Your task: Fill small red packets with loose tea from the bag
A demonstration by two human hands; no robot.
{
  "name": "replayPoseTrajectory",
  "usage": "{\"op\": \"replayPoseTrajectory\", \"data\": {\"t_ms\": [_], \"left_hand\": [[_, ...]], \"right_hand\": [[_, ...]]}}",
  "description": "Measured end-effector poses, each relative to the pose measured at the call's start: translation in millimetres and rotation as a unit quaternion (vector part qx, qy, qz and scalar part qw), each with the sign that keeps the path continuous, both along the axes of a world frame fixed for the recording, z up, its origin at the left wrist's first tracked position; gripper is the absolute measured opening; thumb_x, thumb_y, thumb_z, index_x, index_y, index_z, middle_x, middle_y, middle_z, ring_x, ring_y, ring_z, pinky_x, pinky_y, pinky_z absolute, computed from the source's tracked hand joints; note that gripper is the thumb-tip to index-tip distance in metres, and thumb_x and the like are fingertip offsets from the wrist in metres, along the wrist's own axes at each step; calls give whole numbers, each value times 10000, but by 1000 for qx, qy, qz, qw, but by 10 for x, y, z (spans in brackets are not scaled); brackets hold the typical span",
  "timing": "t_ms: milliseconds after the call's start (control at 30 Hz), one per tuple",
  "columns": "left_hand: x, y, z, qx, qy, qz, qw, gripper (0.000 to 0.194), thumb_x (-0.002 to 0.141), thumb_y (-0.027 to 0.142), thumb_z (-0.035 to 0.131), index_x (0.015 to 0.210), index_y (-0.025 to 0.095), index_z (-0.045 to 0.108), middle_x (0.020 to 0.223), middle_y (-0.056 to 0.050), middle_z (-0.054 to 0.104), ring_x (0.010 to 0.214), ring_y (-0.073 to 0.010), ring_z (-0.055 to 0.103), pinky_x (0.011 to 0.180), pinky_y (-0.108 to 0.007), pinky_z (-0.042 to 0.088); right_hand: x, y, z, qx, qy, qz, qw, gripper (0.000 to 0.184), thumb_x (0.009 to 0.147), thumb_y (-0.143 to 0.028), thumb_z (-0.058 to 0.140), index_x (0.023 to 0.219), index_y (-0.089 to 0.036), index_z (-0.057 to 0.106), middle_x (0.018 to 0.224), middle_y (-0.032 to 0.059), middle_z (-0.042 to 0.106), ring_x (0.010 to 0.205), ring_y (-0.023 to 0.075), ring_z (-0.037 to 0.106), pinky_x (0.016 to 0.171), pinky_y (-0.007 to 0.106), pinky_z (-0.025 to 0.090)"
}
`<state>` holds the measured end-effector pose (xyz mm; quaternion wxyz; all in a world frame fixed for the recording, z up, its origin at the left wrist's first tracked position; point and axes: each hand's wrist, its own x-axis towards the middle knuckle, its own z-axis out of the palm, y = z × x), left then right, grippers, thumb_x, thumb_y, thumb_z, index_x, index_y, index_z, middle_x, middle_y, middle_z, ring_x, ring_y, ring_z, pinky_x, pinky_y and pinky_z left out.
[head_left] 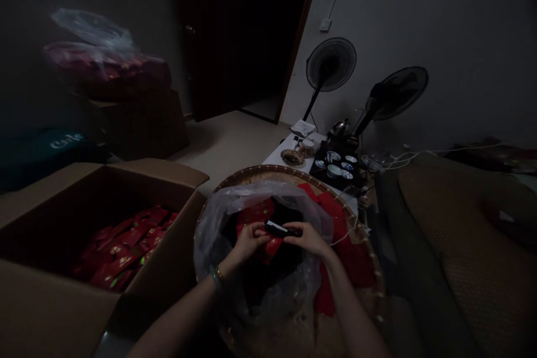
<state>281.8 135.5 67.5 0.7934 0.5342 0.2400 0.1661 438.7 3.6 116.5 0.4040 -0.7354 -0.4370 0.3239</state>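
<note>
Your left hand [250, 242] and right hand [308, 239] clamp a slim black item [277, 229], marked with a white strip [275, 226], above a plastic bag [215, 217] on a round tray [251, 169]. White lettering [67, 141] at far left is too blurred to read.

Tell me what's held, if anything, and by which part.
A slim dark item with a white strip, by its ends: left grip at one, right grip at the other. Whether the red packet below is held too, I cannot tell.
</note>
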Motion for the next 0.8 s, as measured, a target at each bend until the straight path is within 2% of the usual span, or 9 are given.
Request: {"op": "replayPoseTrajectory", "data": {"t_ms": [233,300,367,433,467,567,667,733,800], "left_hand": [[18,-17,1,51,19,39,998,311,525,215,733,798,97,644,513,15,584,460,-83,466,484,-192,332],[-2,0,-23,50,31,50,997,301,514,216,734,776,95,649,513,14,581,460,-83,465,480,-194,327],[-40,32,-66,34,50,65,996,319,485,217,750,760,92,646,483,31,553,440,-73,442,468,-191,310],[-87,65,-105,-2,60,81,995,381,451,227,774,781,91,640,467,46,535,430,-69,434,466,-191,307],[-108,77,-117,-27,58,82,995,412,442,239,784,797,92,637,479,44,546,437,-72,446,474,-194,317],[-149,78,-96,-104,26,47,993,421,489,285,787,835,97,639,614,-7,626,524,-101,527,543,-217,379],[-166,41,-29,-183,-21,2,983,366,569,249,760,883,119,624,744,-30,645,613,-117,567,614,-233,412],[-170,4,1,-261,-39,-40,964,306,619,247,726,873,137,596,702,-4,605,569,-101,537,604,-241,411],[-163,-47,9,-348,-60,-110,929,229,681,291,669,815,144,557,625,28,523,487,-73,461,557,-235,387]], "right_hand": [[31,-7,-126,18,61,-5,998,407,608,-328,713,972,-153,661,988,83,682,928,242,622,855,382,457],[66,-18,-162,24,74,-30,997,445,585,-355,724,971,-143,659,953,87,690,874,240,637,815,380,477],[125,-43,-181,25,73,-87,993,503,594,-410,709,1008,-131,647,913,95,696,790,236,649,749,382,499],[186,-78,-180,30,52,-134,989,538,607,-441,694,1042,-129,638,915,102,695,780,240,650,733,386,505],[206,-93,-174,33,36,-135,990,532,607,-438,697,1041,-135,643,938,103,692,819,247,646,759,391,499],[199,-118,-153,37,-2,-74,997,481,600,-389,719,1018,-159,663,1024,96,673,970,265,607,876,407,453],[134,-116,-146,33,-2,-36,999,489,622,-363,710,1064,-167,645,1078,95,653,1020,264,586,914,414,428],[103,-114,-143,27,6,-19,999,509,618,-347,715,1087,-168,633,1099,94,644,1040,263,576,924,410,421],[90,-117,-133,20,11,-2,1000,524,606,-332,726,1095,-170,628,1109,91,639,1052,261,568,929,406,416]]}}
